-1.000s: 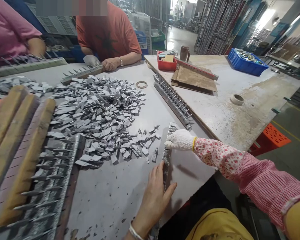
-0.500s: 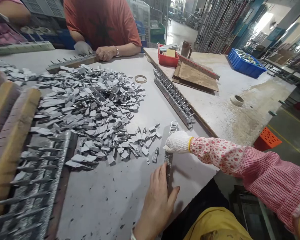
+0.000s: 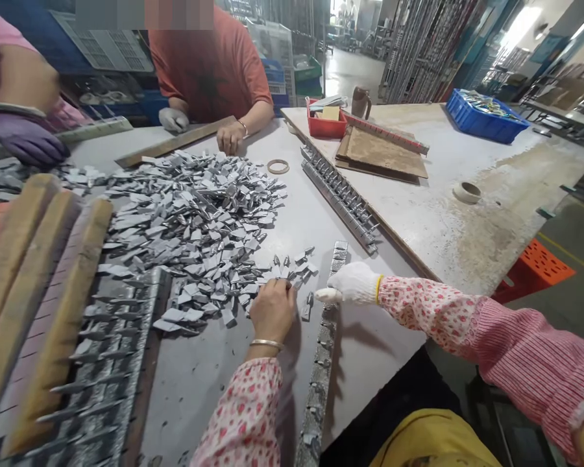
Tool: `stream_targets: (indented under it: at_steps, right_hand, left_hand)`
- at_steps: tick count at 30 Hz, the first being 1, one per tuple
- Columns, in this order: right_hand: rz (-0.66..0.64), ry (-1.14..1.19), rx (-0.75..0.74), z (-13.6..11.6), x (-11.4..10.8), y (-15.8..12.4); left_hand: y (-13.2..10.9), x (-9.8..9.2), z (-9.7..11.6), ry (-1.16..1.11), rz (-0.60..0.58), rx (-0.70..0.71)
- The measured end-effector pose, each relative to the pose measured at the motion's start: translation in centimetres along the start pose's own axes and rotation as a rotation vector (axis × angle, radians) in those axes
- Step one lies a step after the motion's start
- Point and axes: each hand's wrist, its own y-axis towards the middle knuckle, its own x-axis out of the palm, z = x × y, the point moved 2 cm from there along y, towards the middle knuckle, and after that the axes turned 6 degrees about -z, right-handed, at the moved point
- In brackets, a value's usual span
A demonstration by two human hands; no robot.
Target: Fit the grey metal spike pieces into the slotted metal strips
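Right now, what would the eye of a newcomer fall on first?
The large pile of grey pieces on the table stands out, with the bare left hand at its near edge. The white-gloved right hand lies across a silvery strip farther right.

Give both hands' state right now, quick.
Left hand: curled at the pile of pieces; can't tell if holding one.
Right hand: gloved, closed on the silvery strip.

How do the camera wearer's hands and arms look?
The left hand is bare, with a pale bracelet and a white sleeve with red print. The right hand wears a white glove with yellow edge; the right sleeve has similar print, then stripes.
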Motion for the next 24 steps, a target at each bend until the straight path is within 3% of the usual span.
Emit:
stream_targets:
  at_steps: [3, 6, 12, 14, 16, 17, 19, 21, 24]
  right_hand:
    - [0.123, 0.227, 0.045, 1.6, -1.3, -1.4]
    - [0.197, 0.656, 0.003, 1.9, -2.1, -3.3]
    - [-0.066, 1.378, -0.403, -2.4, -0.7, -6.9]
    - [-0.188, 1.509, -0.464, -3.8, 0.3, -7.8]
    - [-0.259, 1.602, -0.442, -4.4, 1.3, -8.4]
    - [-0.232, 1.633, -0.408, -4.5, 1.6, -8.5]
    - [-0.058, 1.652, -0.329, -4.1, 2.0, -8.4]
    - [0.146, 1.589, -0.28, -3.6, 2.0, -8.3]
    - [0.262, 1.471, -0.258, -3.2, 2.0, -8.2]
  left_hand:
    - [-1.2, -0.7, -0.2, -0.091, 0.018, -0.036]
    - [-4.0, -2.5, 0.9, -0.325, -0.027, -0.016]
    - [-9.8, -4.7, 5.2, -1.091, -0.322, 0.056]
    - [-11.1, -4.5, 6.1, -1.299, -0.477, 0.066]
    - [-11.9, -4.0, 6.5, -1.388, -0.525, 0.02]
    - [-12.2, -3.8, 6.5, -1.354, -0.465, -0.025]
    - [-12.5, -3.7, 6.4, -1.127, -0.217, -0.08]
    - [-12.8, -3.8, 6.5, -0.824, 0.014, -0.009]
    - [-13.2, -3.8, 7.2, -0.543, 0.111, 0.167]
